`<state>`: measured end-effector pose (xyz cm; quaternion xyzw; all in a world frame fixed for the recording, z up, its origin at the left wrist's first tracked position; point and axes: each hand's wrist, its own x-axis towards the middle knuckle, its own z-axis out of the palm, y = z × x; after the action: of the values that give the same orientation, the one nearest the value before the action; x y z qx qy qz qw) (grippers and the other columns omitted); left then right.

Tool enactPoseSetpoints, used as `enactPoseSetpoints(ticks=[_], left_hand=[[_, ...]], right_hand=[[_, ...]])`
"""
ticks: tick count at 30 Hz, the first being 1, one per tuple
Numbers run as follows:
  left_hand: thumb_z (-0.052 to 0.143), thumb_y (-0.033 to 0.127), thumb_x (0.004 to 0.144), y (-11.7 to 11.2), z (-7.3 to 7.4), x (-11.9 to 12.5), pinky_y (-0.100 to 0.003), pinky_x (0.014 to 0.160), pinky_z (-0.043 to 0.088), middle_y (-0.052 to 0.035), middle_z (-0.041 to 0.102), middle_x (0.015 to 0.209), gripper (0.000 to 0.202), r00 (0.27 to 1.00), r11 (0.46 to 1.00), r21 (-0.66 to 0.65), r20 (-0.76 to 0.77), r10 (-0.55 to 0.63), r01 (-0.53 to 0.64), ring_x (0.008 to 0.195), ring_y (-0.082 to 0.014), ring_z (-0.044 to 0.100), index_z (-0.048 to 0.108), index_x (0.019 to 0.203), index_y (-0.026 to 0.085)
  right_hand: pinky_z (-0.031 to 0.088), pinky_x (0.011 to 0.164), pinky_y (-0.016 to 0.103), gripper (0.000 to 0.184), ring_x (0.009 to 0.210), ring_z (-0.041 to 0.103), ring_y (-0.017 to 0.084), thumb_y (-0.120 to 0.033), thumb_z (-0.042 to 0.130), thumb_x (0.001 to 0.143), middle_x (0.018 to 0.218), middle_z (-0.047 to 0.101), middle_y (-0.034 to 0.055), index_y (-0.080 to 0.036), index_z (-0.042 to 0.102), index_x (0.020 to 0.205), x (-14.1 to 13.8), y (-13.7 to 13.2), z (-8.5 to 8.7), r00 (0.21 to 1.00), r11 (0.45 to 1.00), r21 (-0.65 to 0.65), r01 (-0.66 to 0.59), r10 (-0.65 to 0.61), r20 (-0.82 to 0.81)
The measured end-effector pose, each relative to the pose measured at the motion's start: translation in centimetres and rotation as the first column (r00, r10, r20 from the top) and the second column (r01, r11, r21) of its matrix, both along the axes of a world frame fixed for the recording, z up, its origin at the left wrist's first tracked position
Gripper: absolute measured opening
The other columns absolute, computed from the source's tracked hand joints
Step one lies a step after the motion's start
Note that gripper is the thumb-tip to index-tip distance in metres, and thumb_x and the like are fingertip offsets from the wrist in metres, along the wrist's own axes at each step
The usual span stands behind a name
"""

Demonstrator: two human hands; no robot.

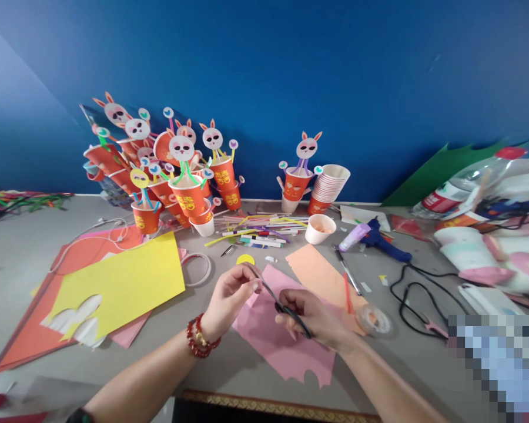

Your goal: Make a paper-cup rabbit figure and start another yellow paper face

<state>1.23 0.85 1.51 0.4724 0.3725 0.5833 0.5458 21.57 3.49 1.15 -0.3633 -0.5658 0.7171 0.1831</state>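
My right hand (311,320) grips black-handled scissors (296,320), their blades pointing up and left toward my other hand. My left hand (233,294) is closed in a pinch by the blade tips; a small piece of light pink paper (251,299) shows just under its thumb, partly hidden by the fingers. Below both hands lies a pink paper sheet (268,341) with rounded bites cut from its near edge. Part of a peach paper sheet (311,264) extends behind it. A yellow paper circle (245,259) rests just beyond my left fingertips.
Orange paper cups with rabbit faces (189,194) crowd the back left. A cup stack (330,185), a white cup (320,229) and markers (262,241) stand or lie mid-table. Yellow paper (132,288) covers the left; a blue glue gun (385,244), its cord and clear tape (374,320) lie right.
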Motion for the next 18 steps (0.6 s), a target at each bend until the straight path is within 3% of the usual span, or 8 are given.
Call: enactPoseSetpoints(ticks=[10, 18], left_hand=[[0.071, 0.028, 0.087, 0.0, 0.1, 0.0, -0.026, 0.07, 0.044, -0.0033, 0.062, 0.081, 0.017, 1.0, 1.0, -0.024, 0.017, -0.011, 0.011, 0.073, -0.0146, 0.054, 0.064, 0.076, 0.017], [0.075, 0.03, 0.084, 0.0, 0.4, 0.0, -0.026, 0.069, 0.044, -0.0034, 0.062, 0.081, 0.02, 0.999, 0.998, -0.056, 0.043, -0.007, 0.009, 0.071, -0.0136, 0.054, 0.063, 0.075, 0.016]], right_hand=[[0.027, 0.042, 0.02, 0.061, 0.043, 0.044, 0.007, -0.062, 0.081, 0.068, 0.052, 0.036, -0.011, -0.023, 0.033, 0.063, -0.1, -0.1, 0.9, 1.0, 0.998, 0.07, 0.007, -0.008, 0.022], [0.028, 0.04, 0.019, 0.059, 0.041, 0.039, 0.005, -0.051, 0.084, 0.069, 0.054, 0.032, -0.0117, -0.023, 0.033, 0.062, 0.2, 0.1, -0.8, 0.999, 0.99, 0.134, 0.033, -0.038, 0.035]])
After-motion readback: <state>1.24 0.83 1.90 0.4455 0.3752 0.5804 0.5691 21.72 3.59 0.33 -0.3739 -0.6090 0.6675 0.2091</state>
